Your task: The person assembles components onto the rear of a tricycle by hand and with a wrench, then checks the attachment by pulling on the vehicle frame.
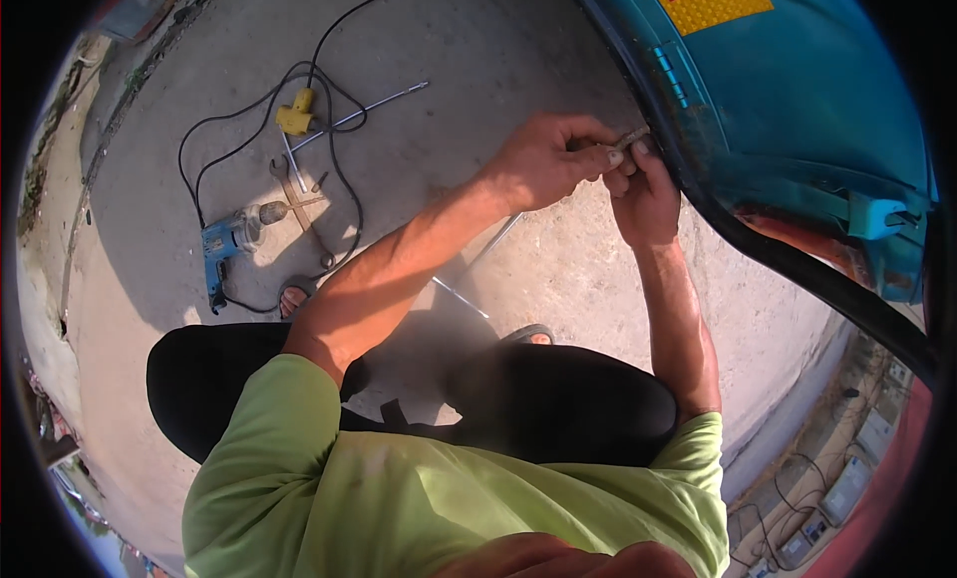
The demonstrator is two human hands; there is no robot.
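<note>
My left hand [556,162] reaches across to the upper right, its thumb and fingers closed in a pinch. A short grey-brown rod-like piece [630,138] sticks out past the fingertips toward the black edge strip [688,184] of a teal panel [788,100]. Beside it, my right hand [646,191] is closed too, with thumb and fingers on the same piece. Whether its far end touches the strip I cannot tell, and the part between my fingers is hidden.
On the concrete floor [429,40] to the left lie a blue power drill [221,245], a spanner [291,194], a yellow socket block [296,116] with looped black cable, and a long silver rod tool [384,102]. Another silver rod [462,297] lies below my forearms.
</note>
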